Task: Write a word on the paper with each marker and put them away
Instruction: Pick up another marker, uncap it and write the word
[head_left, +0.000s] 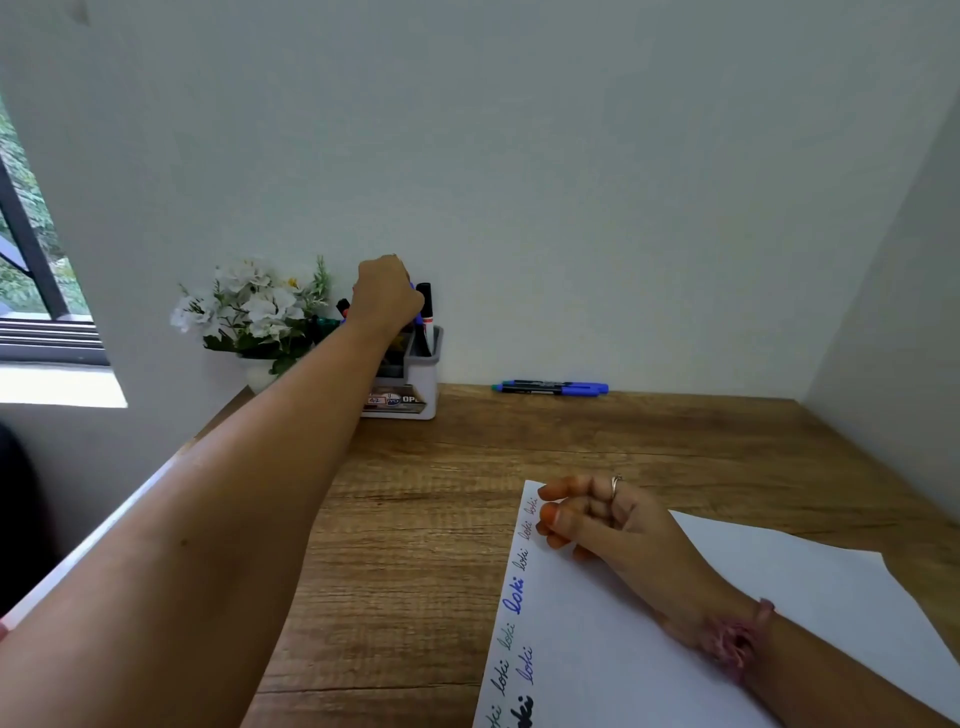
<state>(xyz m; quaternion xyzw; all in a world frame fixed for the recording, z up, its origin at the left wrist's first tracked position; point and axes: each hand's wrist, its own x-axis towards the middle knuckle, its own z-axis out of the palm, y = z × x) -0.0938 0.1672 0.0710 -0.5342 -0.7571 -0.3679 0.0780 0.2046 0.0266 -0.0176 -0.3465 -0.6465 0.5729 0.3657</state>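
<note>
A white sheet of paper (675, 623) lies on the wooden desk at the lower right, with the word "loki" written several times along its left edge in different colours. My right hand (597, 519) rests on the paper's top corner, fingers loosely curled, holding nothing. My left hand (387, 296) reaches far across to the grey pen holder (415, 384) by the wall and is closed around a blue marker, of which only a sliver shows. A black marker (426, 317) stands upright in the holder beside my fingers. Two markers (550, 387), blue and dark, lie flat near the wall.
A white pot of white artificial flowers (249, 306) stands left of the holder, against the wall. A window (31, 270) is at the far left. Walls close the desk (415, 519) at the back and right.
</note>
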